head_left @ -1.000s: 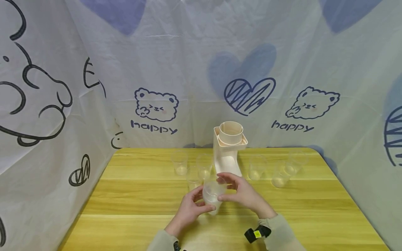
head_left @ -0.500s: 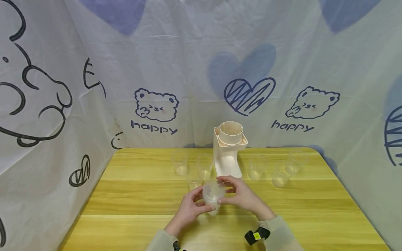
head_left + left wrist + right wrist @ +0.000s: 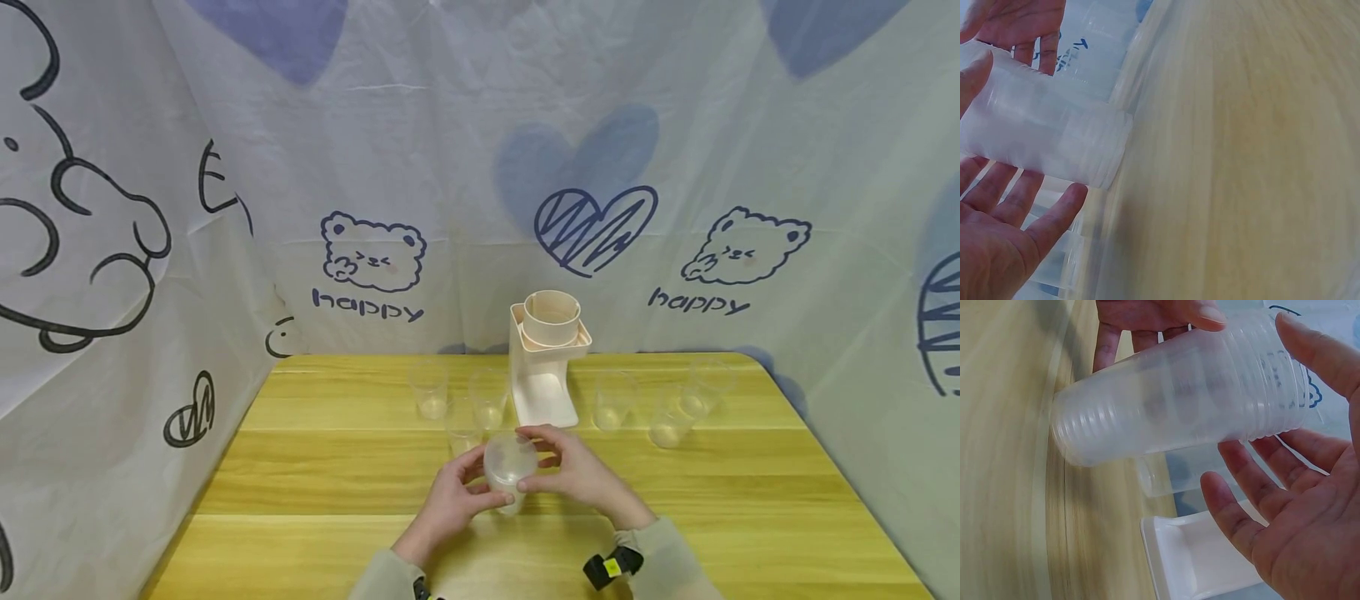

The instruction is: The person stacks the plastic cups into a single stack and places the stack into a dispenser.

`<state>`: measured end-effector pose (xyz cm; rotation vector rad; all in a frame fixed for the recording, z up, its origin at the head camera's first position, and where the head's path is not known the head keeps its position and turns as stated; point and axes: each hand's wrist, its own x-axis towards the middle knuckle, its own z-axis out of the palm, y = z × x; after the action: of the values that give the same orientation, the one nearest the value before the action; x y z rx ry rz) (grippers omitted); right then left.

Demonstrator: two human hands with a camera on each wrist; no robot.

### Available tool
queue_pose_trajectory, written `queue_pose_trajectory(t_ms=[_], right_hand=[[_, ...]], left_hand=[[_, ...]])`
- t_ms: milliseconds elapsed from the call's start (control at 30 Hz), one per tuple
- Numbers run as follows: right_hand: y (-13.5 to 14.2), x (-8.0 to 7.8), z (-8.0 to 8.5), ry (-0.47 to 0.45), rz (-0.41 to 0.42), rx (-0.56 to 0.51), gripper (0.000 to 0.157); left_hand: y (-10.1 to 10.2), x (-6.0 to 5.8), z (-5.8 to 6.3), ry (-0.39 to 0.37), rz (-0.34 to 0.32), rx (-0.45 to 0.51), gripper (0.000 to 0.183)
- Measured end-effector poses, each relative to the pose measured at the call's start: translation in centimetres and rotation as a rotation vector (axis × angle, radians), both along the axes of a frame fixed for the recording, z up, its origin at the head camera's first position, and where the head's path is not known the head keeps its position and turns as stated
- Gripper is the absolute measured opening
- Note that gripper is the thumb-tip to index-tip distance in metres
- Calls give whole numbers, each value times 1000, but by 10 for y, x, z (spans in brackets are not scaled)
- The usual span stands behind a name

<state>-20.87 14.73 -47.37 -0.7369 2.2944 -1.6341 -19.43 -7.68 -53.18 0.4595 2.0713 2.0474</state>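
Observation:
A stack of nested clear plastic cups (image 3: 510,461) stands between my two hands, over the near middle of the table. My left hand (image 3: 459,497) curves round the stack's lower side, thumb in front. Higher up, my right hand (image 3: 576,468) holds the rim end between thumb and fingers. In the right wrist view, several close-set rims show on the stack (image 3: 1172,394), with ridges toward its base. The left wrist view has the stack (image 3: 1041,119) tilted across the picture, its base end close to the wood.
Behind the hands stands a cream plastic stand (image 3: 543,396) with a round ring (image 3: 552,321) on top. Loose clear cups stand left of it, such as this cup (image 3: 432,402), and right of it, such as this cup (image 3: 611,412). A printed cloth (image 3: 480,167) hangs behind the table (image 3: 315,475).
My right hand has sunk slightly, and the top cup has moved down deeper into the stack. My left hand stays almost where it was.

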Motion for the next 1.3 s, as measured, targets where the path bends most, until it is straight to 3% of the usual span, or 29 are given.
queue_pose_trajectory(t_ms=[700,1300], right_hand=[[-2,5,0,-31,-8,-22,69],[-4,8,-4,-24,-63,-31,70]], left_hand=[[0,1,0,-10,-6,12,72],[-2,0,6,52,-56,-42,72]])
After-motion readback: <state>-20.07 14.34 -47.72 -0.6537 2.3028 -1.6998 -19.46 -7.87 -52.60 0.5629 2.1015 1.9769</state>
